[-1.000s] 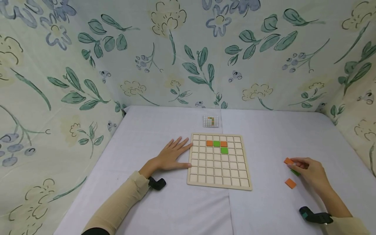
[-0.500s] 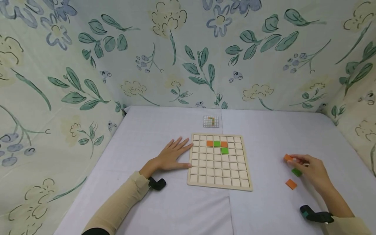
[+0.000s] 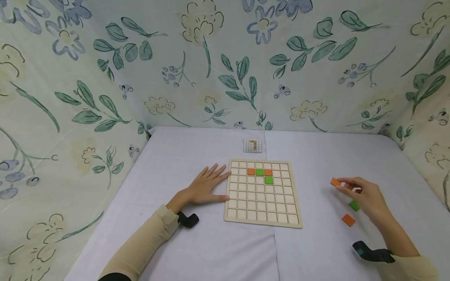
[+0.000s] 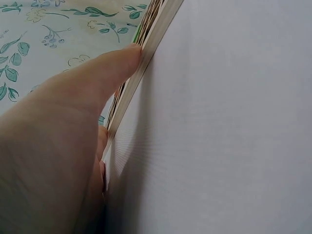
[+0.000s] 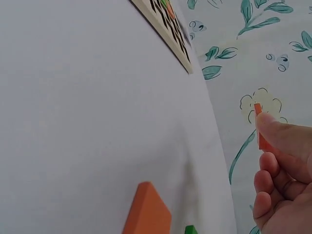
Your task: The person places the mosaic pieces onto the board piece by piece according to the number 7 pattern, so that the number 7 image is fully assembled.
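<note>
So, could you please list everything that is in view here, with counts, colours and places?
Floral backdrop: 1, pale with green, blue and yellow, behind and beside the table
Table: 1, white-covered, below everything
Pattern card: 1, whitish grid with small coloured squares, beyond the board
Grid board: 1, pale, mid-table
Set orange tiles: 2, orange, board's second row from the far edge
Set green tiles: 2, green, second and third rows
Held orange tile: 1, orange, pinched in the right hand
Loose tiles: 2, one orange, one green, on the table, right of the board
Wrist devices: 2, black, one per wrist
Sleeves: 2, beige, both arms
Left hand: 1, touching the board's left edge
Right hand: 1, right of the board
</note>
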A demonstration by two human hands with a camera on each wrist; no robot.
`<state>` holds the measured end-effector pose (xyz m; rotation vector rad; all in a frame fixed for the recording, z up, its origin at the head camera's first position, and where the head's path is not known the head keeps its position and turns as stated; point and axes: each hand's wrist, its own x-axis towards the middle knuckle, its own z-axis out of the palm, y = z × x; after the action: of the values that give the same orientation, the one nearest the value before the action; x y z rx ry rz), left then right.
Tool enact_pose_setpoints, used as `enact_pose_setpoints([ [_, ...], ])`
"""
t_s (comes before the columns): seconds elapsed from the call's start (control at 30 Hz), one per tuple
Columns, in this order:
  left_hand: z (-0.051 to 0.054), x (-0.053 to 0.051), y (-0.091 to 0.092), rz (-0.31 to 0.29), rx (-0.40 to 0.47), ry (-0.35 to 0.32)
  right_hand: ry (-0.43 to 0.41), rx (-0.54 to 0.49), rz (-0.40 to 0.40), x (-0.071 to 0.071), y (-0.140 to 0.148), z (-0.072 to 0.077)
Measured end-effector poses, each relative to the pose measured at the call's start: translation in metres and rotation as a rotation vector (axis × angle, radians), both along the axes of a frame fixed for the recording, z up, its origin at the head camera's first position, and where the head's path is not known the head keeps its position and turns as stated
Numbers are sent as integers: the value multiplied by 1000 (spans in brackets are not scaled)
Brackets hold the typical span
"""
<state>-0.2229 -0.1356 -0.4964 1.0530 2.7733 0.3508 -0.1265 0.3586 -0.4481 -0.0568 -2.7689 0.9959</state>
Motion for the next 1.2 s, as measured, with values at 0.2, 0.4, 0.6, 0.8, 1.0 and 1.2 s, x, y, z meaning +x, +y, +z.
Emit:
enact_pose_setpoints([
  [0.2,-1,0,0,0,9,4,42,-18,46,-3,-15,6],
  [0.4,-2,0,0,-6,12,13,49,-26,81,-6,-33,7],
  [0.6,-2,0,0,-8,12,15,55,-51,115,-13,-48,5],
  [0.8,-3,0,-1,-10,9,16,60,-72,141,-17,-60,4],
  [1.0,-2,0,-1,-8,5,14,54,-81,210,-20,-71,5],
  [1.2,-2,1,-1,-9,8,13,40,-94,250,-25,-85,1],
])
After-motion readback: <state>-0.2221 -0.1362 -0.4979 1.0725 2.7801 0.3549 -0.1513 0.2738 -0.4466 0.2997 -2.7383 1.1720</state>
